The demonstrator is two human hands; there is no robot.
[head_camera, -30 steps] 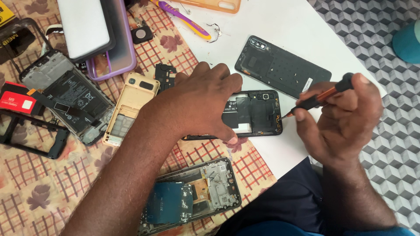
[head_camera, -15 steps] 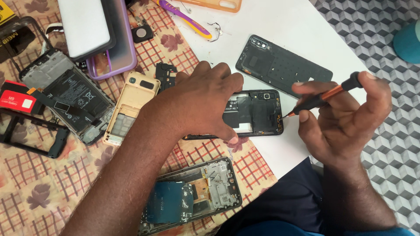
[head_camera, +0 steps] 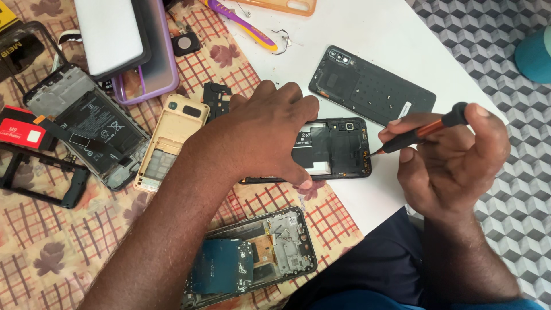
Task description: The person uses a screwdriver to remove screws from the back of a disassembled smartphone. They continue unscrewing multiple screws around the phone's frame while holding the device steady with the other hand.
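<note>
My left hand [head_camera: 261,135] presses flat on an opened black phone [head_camera: 336,148] lying on the white table [head_camera: 373,34], covering its left half. My right hand [head_camera: 453,161] grips a small orange and black screwdriver [head_camera: 422,131]. Its tip touches the right edge of the phone, near the top corner. The phone's detached black back cover [head_camera: 373,89] lies just beyond it.
Several phone parts lie on the checked cloth: a beige keypad phone frame [head_camera: 166,140], an open phone with a battery [head_camera: 86,126], a dismantled phone with a blue part [head_camera: 247,258], a purple case [head_camera: 152,57] and an orange-purple pry tool [head_camera: 241,23]. The table edge runs right of my hand.
My right hand has shifted slightly and turned the screwdriver between its fingers. The tip stays at the phone's right edge. My left hand has not moved.
</note>
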